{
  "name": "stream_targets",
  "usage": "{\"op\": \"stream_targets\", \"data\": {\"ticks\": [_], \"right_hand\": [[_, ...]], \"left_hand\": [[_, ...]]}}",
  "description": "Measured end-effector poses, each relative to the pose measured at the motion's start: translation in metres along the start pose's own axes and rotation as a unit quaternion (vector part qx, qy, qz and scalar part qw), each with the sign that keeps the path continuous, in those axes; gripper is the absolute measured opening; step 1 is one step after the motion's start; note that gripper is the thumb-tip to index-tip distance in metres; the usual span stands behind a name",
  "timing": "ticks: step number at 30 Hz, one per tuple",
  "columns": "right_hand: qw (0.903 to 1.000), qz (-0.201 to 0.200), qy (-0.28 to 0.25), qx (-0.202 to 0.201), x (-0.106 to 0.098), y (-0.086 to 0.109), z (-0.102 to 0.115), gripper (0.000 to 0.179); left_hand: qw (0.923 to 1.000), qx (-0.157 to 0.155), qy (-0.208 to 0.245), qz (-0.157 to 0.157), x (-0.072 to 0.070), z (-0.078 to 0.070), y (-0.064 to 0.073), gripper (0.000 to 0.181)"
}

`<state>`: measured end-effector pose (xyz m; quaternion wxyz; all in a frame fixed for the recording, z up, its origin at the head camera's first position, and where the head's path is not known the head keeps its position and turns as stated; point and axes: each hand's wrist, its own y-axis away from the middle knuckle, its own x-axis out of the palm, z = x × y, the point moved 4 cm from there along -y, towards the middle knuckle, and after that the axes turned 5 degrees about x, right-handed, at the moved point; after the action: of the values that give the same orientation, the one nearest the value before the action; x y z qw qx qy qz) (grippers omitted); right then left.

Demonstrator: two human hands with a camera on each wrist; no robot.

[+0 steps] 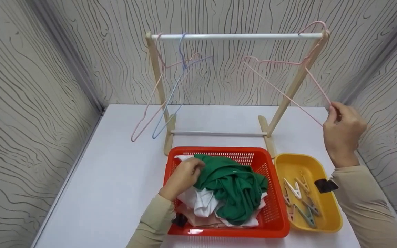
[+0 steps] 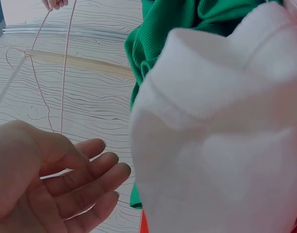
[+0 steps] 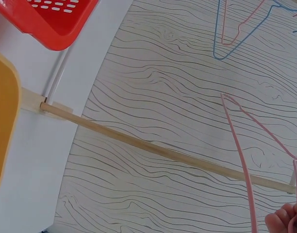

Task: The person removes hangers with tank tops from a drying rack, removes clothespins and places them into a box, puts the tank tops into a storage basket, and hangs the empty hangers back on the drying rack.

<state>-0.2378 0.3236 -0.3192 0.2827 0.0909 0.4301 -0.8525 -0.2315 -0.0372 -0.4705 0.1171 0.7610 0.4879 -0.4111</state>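
Note:
My right hand (image 1: 345, 127) grips the near corner of a pink hanger (image 1: 277, 91), whose hook is over the right end of the rack's white rail (image 1: 240, 36). In the right wrist view the curled fingers (image 3: 284, 218) show at the lower right edge, on the pink wire. My left hand (image 1: 184, 175) is over the left side of the red basket (image 1: 283, 220), beside a green ribbed garment (image 1: 236, 186) and white cloth (image 1: 205, 203). Its fingers are loosely bent with nothing between them in the left wrist view, where the white cloth (image 2: 216, 131) looms close.
Another pink hanger (image 1: 145, 125) and a blue hanger (image 1: 171, 103) hang at the rail's left end. Right of the basket stands a yellow tub (image 1: 333, 220) with several clothespins (image 1: 293, 188). The rack's wooden legs (image 1: 289, 89) rise behind both. Patterned walls (image 1: 219, 17) enclose the white table (image 1: 115, 165).

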Motion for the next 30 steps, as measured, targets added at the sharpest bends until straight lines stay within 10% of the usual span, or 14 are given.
{"op": "stream_targets", "data": {"ticks": [30], "right_hand": [[0.9978,0.055,0.034,-0.011,0.022,-0.002,-0.010,0.025]], "left_hand": [[0.9995,-0.018,-0.020,-0.017,-0.010,-0.004,-0.004,0.019]]}}
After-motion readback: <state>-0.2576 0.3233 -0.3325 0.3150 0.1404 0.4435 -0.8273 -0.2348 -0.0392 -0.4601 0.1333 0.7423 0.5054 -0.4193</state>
